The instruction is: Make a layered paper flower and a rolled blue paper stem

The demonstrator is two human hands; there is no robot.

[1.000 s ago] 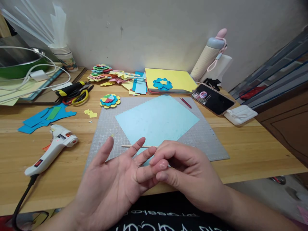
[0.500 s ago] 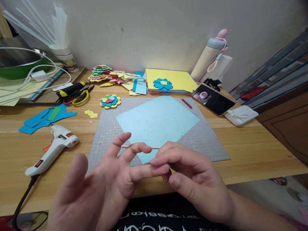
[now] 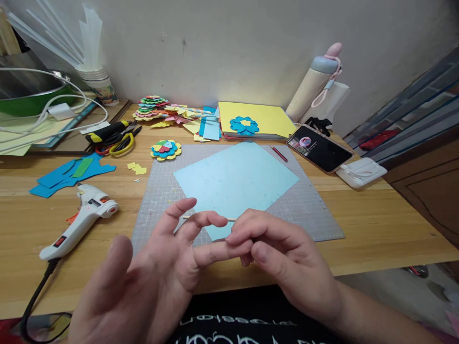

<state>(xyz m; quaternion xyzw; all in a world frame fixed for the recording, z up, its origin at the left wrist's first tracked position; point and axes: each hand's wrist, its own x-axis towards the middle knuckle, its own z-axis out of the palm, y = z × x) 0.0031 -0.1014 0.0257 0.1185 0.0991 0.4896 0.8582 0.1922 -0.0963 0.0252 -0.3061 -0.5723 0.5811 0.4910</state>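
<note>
My left hand (image 3: 158, 272) is turned palm up with its fingers spread and no object in it. My right hand (image 3: 287, 253) is closed round the tip of one outstretched left finger, thumb in front and fingers behind. Both hands hover over the near edge of the table. Beyond them a light blue paper sheet (image 3: 240, 177) lies turned at an angle on a grey cutting mat (image 3: 154, 200). A thin wooden stick (image 3: 229, 219) rests across the sheet's near corner, partly hidden by my fingers.
A white glue gun (image 3: 81, 220) with a black cord lies left. Behind it are blue paper scraps (image 3: 59, 174) and yellow-handled scissors (image 3: 125, 145). A layered paper flower (image 3: 166, 149), a pencil (image 3: 278, 153), a phone (image 3: 319, 148) and a white case (image 3: 362, 172) lie farther back.
My right thumb has moved slightly up, closer against the held left fingertip. The whole view has shifted a little; the things on the table stay in place.
</note>
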